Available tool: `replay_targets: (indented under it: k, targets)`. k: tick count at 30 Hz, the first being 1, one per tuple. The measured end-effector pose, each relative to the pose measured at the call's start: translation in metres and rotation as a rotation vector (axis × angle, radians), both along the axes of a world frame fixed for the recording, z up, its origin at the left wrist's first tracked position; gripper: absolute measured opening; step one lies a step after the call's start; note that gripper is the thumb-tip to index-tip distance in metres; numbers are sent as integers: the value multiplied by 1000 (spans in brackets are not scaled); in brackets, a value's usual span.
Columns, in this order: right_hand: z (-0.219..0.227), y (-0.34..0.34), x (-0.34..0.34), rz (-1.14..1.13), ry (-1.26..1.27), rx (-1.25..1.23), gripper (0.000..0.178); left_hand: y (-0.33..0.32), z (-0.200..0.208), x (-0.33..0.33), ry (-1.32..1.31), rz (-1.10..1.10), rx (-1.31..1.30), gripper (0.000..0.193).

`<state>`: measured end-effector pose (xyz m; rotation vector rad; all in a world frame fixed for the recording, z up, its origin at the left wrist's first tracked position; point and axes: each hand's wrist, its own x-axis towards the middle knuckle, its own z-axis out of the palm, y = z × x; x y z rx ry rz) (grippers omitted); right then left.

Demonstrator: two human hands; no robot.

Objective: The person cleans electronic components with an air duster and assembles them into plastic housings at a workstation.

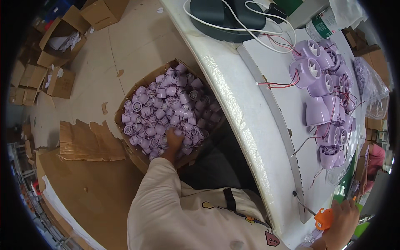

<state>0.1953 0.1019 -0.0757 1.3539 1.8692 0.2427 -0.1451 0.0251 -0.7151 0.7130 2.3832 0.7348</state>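
My left hand reaches down into a cardboard box heaped with small lilac plastic fan housings. Its fingers are closed around a lilac housing at the near part of the heap, and they are partly hidden. Over the white table at the lower right, my right hand grips an orange-handled tool with a thin metal shaft and dark tip. Beyond that hand, a cluster of larger lilac housings with red and black wires lies on a white board.
The white table's edge runs beside the box. A black device with white cables and a clear bottle stand at the far end. Torn cardboard lies left of the box. A person in pink is at far right.
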Motion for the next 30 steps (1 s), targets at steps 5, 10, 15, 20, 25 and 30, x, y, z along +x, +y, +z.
replay_targets:
  k: [5, 10, 15, 20, 25, 30]
  targets:
    - [-2, 5, 8, 9, 75, -23, 34, -29, 6, -4, -18, -606, 35, 49]
    - [-4, 3, 17, 11, 96, -35, 33, -20, 3, 7, 9, -632, -22, 60]
    - [-4, 1, 17, 30, 81, -33, 31, -7, 19, 6, -122, -606, -102, 73]
    - [-24, -14, 50, 102, 283, 152, 33, -12, 18, 13, 56, -768, -205, 63]
    - [-23, -24, 58, 57, 332, 193, 34, -20, 52, 23, -8, -598, -121, 58]
    - [6, -43, 36, 268, 466, 235, 30, -10, 131, 6, 196, -426, 339, 62]
